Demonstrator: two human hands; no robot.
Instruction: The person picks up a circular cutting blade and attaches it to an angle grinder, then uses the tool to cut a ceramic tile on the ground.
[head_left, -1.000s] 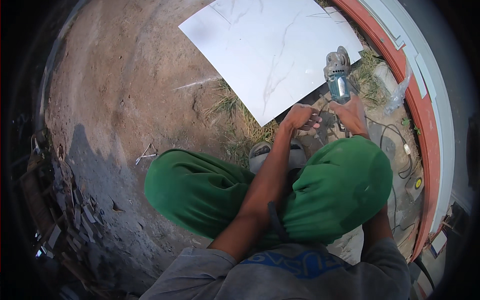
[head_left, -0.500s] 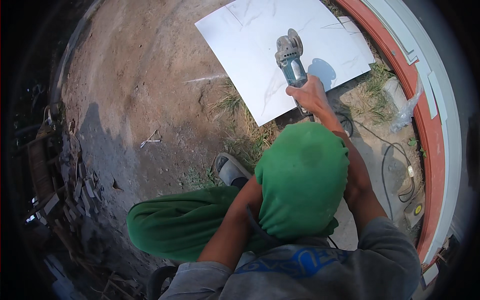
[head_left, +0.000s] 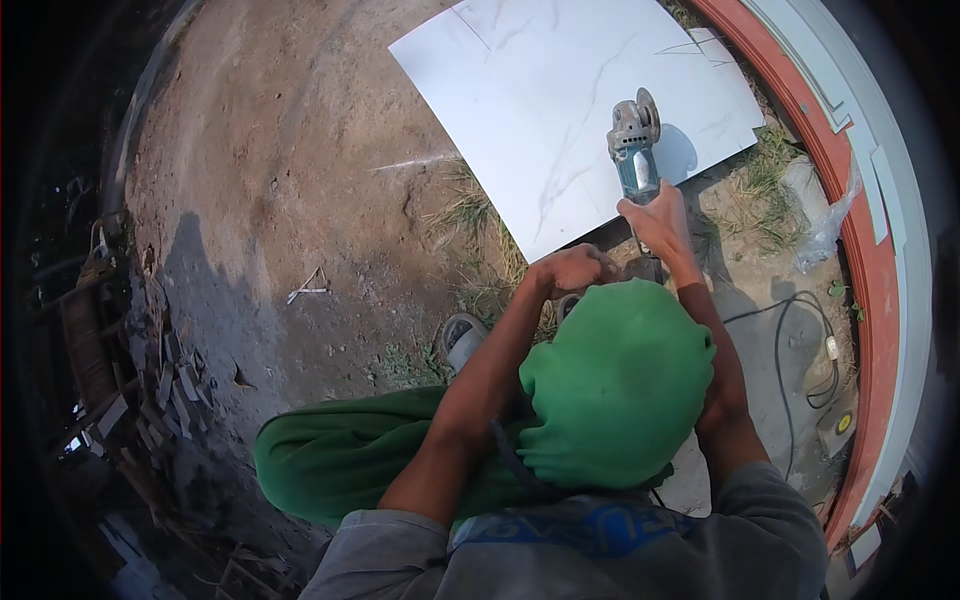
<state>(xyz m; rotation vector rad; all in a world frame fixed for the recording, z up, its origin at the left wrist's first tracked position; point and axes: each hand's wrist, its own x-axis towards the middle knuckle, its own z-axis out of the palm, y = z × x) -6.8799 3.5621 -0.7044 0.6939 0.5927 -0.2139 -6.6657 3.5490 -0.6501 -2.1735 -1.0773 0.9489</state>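
Note:
My right hand [head_left: 660,220] is wrapped round the body of a teal and grey angle grinder [head_left: 638,170]. The grinder's head and disc point away from me, over a large white slab with grey veins [head_left: 560,130]. A shadow of the disc falls on the slab to the right. My left hand [head_left: 578,268] is closed with fingers curled at the slab's near edge, close to the grinder's rear end; what it holds, if anything, is hidden. A rounded bulge of green cloth [head_left: 615,380] lies between my arms and covers part of the view below the hands.
A black cord [head_left: 780,310] with a pale connector loops over the ground at right. A clear plastic bag [head_left: 830,230] lies beside a red and pale blue edging [head_left: 880,330]. Dry grass borders the slab. Wood scraps [head_left: 165,390] are heaped at left; a sandal [head_left: 463,340] shows below.
My right hand has moved the grinder right and nearer to me. My left hand, hidden before, has come forward to the slab's near edge. The view has shifted slightly.

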